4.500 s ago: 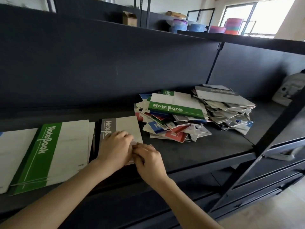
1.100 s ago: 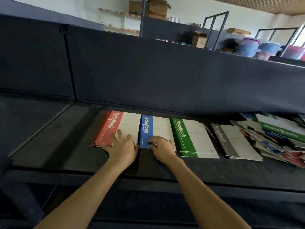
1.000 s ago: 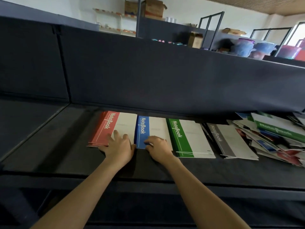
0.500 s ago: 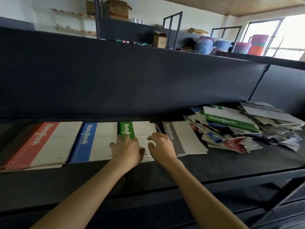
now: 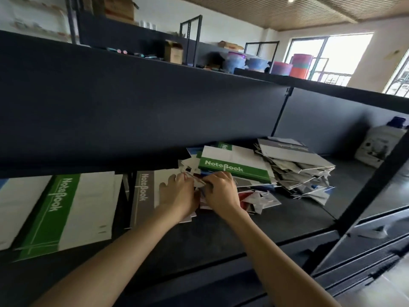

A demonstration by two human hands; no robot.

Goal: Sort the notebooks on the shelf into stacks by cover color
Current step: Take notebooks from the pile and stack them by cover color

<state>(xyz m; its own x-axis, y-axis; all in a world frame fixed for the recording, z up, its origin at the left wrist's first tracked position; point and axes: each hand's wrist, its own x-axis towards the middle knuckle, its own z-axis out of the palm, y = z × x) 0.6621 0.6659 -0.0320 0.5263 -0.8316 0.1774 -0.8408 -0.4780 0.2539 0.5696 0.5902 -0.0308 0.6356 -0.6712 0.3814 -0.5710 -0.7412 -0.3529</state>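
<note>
On the shelf (image 5: 221, 231), the left hand (image 5: 177, 194) and right hand (image 5: 221, 192) each close their grip on a notebook (image 5: 197, 182) at the near-left edge of the pile (image 5: 287, 165). The grey stack (image 5: 143, 196) and green stack (image 5: 66, 209) lie left of it.

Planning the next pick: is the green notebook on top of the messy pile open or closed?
Closed. The green notebook lies cover up on the pile, its title band whole and no inside pages showing.
</note>
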